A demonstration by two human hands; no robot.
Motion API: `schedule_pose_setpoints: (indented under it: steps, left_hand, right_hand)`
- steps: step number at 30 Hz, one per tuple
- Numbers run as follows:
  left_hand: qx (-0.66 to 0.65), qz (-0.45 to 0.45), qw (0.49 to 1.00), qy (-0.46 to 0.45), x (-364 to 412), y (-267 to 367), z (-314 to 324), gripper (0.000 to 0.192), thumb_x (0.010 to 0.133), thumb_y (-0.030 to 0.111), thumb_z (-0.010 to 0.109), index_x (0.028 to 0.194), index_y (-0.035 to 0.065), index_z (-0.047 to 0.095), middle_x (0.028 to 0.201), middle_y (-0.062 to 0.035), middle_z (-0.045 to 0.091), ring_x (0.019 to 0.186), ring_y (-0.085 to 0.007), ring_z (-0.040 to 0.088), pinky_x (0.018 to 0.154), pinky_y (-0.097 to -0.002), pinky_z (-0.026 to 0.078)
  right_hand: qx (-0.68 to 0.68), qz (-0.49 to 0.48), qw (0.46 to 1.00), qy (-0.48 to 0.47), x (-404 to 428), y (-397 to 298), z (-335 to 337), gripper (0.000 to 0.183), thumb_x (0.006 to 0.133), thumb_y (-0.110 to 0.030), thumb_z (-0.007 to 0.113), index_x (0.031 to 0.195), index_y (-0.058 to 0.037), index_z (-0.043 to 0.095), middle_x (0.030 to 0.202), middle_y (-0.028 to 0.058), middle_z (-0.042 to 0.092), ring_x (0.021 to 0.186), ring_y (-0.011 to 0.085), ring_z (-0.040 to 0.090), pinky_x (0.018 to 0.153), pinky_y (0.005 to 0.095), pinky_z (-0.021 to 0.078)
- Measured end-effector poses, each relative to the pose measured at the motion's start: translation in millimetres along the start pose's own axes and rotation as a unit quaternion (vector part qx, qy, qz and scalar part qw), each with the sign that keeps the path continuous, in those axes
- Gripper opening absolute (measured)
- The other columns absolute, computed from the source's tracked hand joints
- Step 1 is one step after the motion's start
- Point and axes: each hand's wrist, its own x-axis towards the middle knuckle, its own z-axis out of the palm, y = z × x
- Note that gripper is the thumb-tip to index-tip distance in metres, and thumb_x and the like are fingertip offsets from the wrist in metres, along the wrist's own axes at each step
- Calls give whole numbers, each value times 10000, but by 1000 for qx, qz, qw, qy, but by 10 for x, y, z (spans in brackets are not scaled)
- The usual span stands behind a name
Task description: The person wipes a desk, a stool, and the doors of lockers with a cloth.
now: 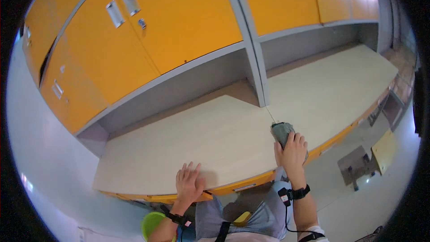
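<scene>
My right hand (pixel 291 153) presses on a folded grey-green cloth (pixel 283 131) on the pale wood-look desktop (pixel 188 141), near the seam between two desk sections. The palm and fingers cover part of the cloth. Further left, my left hand (pixel 190 181) is at the desktop's front edge, fingers spread, with nothing in it. Both wrists wear black straps with small devices.
Orange cabinets (pixel 188 16) with metal handles overhang the desk, split by a grey upright (pixel 257 70). Orange drawers (pixel 245 186) run under the front edge. A green bucket (pixel 153 223) stands lower left; a stool-like item (pixel 384 151) is at right.
</scene>
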Motion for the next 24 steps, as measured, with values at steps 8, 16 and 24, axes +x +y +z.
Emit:
schedule_pose_setpoints:
  steps: [8,16,24]
  left_hand:
    - [-26,36,996,-80,402,483,54,718,971,513,652,1587,181,492,1606,-252,416,1468,-495,419,1193,-692,315]
    - [-121,-38,973,-193,463,486,61,815,990,495,627,1663,104,385,1733,-288,208,1593,-529,178,1251,-732,109]
    - [-169,-44,963,-206,480,514,21,807,1001,547,612,1649,110,412,1751,-251,199,1617,-496,116,1250,-745,23]
  right_hand:
    - [43,-47,998,2,27,124,-124,555,931,-362,714,1261,62,573,1116,256,610,1074,443,598,913,543,479]
    - [34,-32,997,-69,46,15,-139,619,933,-412,776,1284,51,566,1105,296,644,988,494,642,859,579,513]
    - [28,36,995,-84,-119,112,67,563,895,-435,778,1156,49,657,993,275,665,909,488,641,777,566,513]
